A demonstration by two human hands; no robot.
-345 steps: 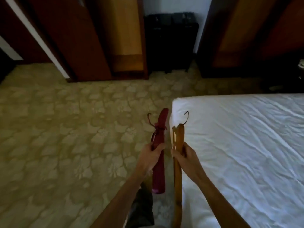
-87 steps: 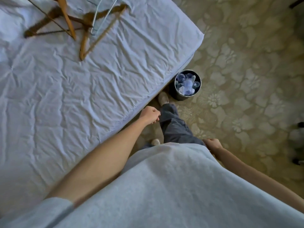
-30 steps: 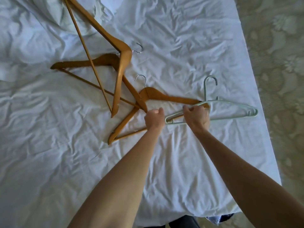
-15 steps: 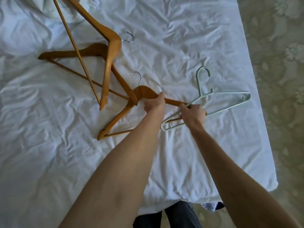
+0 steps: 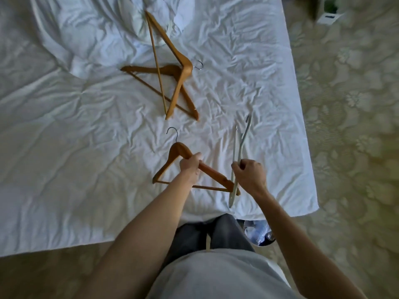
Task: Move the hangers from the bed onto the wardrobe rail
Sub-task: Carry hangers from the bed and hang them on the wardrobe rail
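We stand at the foot of the bed [image 5: 86, 147], looking straight down over a grey shirt [image 5: 216, 275] and dark trousers [image 5: 194, 234]. The bed is covered by a white sheet [image 5: 259, 83], heavily creased all over, with a bunched mound of white bedding [image 5: 103, 33] at its far end. Our left hand [image 5: 191, 165] has its fingers clamped around the right shoulder of a wooden hanger [image 5: 174, 152], whose metal hook points away from us; whether the hanger is lifted or resting on the sheet we cannot tell. Our right hand [image 5: 250, 173] has its fingers closed on a pale plastic hanger [image 5: 237, 152], held edge-on so it looks like two thin lines, its lower end crossing the tip of the wooden one. Farther up the bed two more wooden hangers lie crossed on the sheet: a lighter one [image 5: 179, 61] on top, one end resting on the mound, and a darker one [image 5: 155, 70] beneath it. To the right and in front of the bed the floor is a carpet [image 5: 349, 126] with a large pale floral pattern on an olive ground. A round bin [image 5: 259, 231] holding clear plastic stands on the carpet just by the bed's near corner, beside our right leg. At the top right a dark shape and a white object sit on the carpet, too blurred to identify.
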